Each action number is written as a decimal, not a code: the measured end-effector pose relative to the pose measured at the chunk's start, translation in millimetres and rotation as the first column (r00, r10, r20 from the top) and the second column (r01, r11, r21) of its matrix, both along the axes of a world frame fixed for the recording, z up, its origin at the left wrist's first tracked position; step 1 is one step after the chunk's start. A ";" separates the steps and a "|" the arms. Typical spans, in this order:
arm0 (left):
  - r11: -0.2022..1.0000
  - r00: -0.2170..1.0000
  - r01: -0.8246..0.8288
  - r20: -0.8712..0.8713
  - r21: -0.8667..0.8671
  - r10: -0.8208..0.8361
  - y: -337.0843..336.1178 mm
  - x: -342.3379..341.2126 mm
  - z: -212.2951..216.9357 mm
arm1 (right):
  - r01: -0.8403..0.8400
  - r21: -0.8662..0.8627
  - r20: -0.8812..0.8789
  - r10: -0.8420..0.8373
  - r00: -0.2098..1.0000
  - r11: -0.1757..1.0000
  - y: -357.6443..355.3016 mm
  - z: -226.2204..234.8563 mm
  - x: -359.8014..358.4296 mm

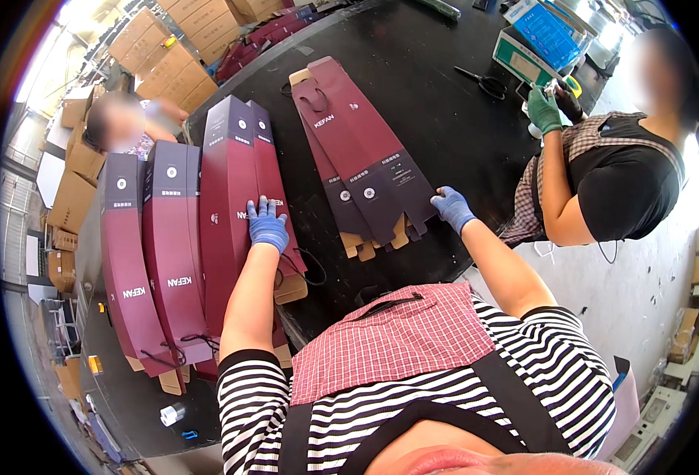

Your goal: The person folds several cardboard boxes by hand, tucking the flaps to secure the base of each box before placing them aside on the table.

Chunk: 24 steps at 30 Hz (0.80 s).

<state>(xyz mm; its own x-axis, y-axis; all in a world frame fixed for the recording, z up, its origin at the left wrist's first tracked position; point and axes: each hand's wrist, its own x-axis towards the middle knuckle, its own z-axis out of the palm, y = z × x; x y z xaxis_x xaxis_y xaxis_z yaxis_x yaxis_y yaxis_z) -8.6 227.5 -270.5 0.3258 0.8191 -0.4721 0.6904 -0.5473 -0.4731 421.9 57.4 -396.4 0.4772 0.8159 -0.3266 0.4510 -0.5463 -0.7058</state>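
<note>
My left hand (268, 226), in a blue glove, lies with fingers spread on a long maroon box (231, 190). That box has a dark end and a black cord handle, and belongs to a row of similar boxes on the left of the black table. My right hand (453, 210), also gloved in blue, has its fingers closed at the dark corner of a flattened maroon carton (357, 119). Beneath it another flattened carton (318, 162) shows, slightly fanned out to the left. Brown flaps stick out at their near ends. The right thumb is hardly visible.
Black scissors (482, 82) lie at the far right, beside a green and white box (521, 57). A co-worker (626, 158) with a green glove stands on the right. Another person (120, 127) is beyond the boxes. A tape roll (173, 414) rests at the near left.
</note>
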 end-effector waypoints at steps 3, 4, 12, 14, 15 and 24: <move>0.998 0.997 -0.065 -0.035 -0.008 0.065 2.4 15.1 3.9 | -0.010 -0.078 -0.156 -0.002 0.988 0.997 9.0 18.0 0.1; 0.997 0.992 -0.072 0.104 0.003 0.071 1.3 14.7 -2.5 | 0.013 -0.015 -0.305 -0.016 0.952 1.000 8.8 25.2 0.0; 0.850 0.576 0.382 0.626 0.362 -0.525 -56.4 81.8 25.8 | 0.071 0.275 -0.873 0.218 0.435 0.959 -17.2 171.1 -18.4; 0.733 0.264 0.431 0.703 0.527 -0.661 -58.5 88.6 49.0 | 0.051 0.352 -0.852 0.298 0.431 0.935 -24.7 213.7 -24.4; 0.769 0.121 0.373 0.794 0.519 -0.595 -69.1 97.0 76.9 | 0.078 0.371 -0.845 0.302 0.442 0.925 -27.7 230.7 -23.6; 0.811 -0.512 -0.150 0.657 0.565 -0.553 -195.3 63.9 313.4 | -0.075 0.922 -0.166 0.561 0.811 0.380 -28.4 372.5 -74.2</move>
<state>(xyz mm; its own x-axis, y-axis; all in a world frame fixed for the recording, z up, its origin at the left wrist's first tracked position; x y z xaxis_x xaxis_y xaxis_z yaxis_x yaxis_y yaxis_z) 55.3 32.2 42.9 0.1099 0.3942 0.9124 0.1284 -0.9159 0.3802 347.7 29.0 -23.9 0.1362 0.8180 0.5589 -0.0032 0.5645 -0.8254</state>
